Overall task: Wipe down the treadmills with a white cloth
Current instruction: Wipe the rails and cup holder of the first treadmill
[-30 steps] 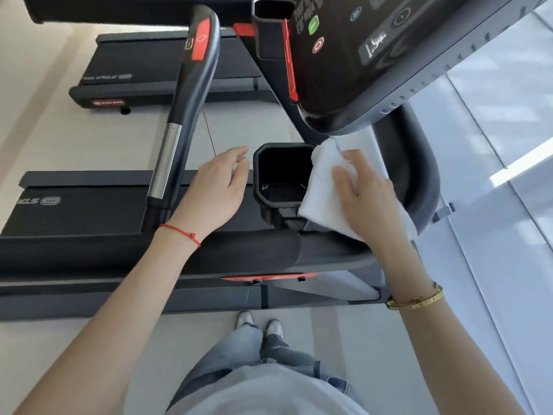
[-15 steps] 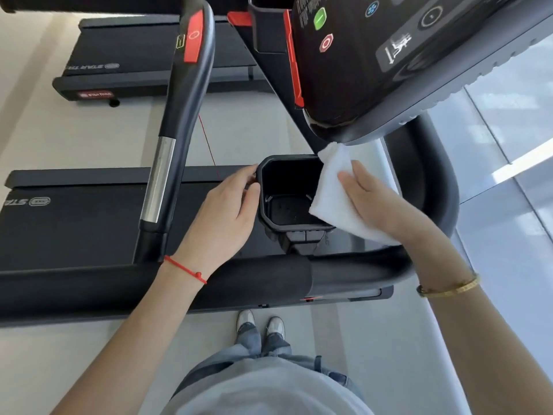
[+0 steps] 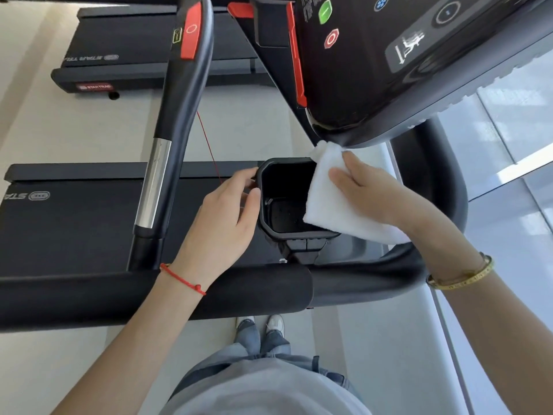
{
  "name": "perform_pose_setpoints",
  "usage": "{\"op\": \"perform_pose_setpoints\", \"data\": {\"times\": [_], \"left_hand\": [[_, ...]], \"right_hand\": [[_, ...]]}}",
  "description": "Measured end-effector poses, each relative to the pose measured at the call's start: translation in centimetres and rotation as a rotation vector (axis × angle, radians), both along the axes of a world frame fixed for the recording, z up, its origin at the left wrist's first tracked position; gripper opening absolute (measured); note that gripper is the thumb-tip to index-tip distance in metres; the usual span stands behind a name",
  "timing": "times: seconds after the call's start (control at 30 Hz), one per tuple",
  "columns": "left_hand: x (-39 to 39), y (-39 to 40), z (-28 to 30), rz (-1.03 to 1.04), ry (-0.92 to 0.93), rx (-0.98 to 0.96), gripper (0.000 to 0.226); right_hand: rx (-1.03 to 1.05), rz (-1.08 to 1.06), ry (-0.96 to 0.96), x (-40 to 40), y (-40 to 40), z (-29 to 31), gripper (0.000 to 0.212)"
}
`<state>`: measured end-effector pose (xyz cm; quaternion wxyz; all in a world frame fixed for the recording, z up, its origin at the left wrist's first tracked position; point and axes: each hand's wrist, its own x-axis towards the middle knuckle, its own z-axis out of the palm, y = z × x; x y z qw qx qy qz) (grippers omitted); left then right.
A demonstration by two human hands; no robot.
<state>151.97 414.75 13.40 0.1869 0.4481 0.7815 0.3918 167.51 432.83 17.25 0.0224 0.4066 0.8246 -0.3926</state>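
Note:
A black cup holder (image 3: 287, 235) hangs below the treadmill console (image 3: 389, 64). My left hand (image 3: 221, 223) grips the holder's left rim, thumb on the edge. My right hand (image 3: 377, 193) lies with straight fingers on a folded white cloth (image 3: 332, 211) and presses it against the holder's right rim. The cloth's top corner touches the console's lower edge. A black padded handlebar (image 3: 254, 295) crosses in front of both wrists.
A side handrail (image 3: 176, 115) with a red button and a silver band rises at left. The treadmill belt (image 3: 68, 223) lies under it, and a second treadmill (image 3: 131, 55) stands beyond. A thin red cord (image 3: 209, 148) hangs by the holder. Pale floor and my shoes (image 3: 260, 323) are below.
My left hand has moved right and taken hold of the cup holder's left rim. My right hand with the cloth has slid up along the right rim toward the console.

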Motion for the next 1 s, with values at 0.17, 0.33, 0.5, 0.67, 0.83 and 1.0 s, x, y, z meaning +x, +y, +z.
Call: {"op": "perform_pose_setpoints", "data": {"times": [0.17,0.33,0.5,0.67,0.83,1.0], "left_hand": [[0.1,-0.1,0.0,0.007,0.002,0.0,0.038],[0.1,0.0,0.0,0.013,-0.002,0.003,0.036],[0.0,0.1,-0.3,0.011,0.016,0.004,0.034],[0.0,0.0,-0.3,0.012,0.02,0.01,0.035],[0.0,-0.3,-0.3,0.001,0.024,0.003,0.038],[-0.2,-0.6,-0.2,0.006,0.016,0.006,0.037]], "right_hand": [[0.172,-0.002,-0.023,0.8,-0.7,0.1,0.025],[0.097,-0.038,-0.115,3.2,-2.9,-0.4,0.037],[0.075,-0.061,-0.056,1.1,-1.1,-0.2,0.028],[0.182,0.027,-0.031,3.1,-2.4,-0.3,0.021],[0.348,0.058,0.033,6.1,-5.4,0.4,0.005],[0.57,0.086,0.046,6.6,-9.4,1.2,0.036]]}}
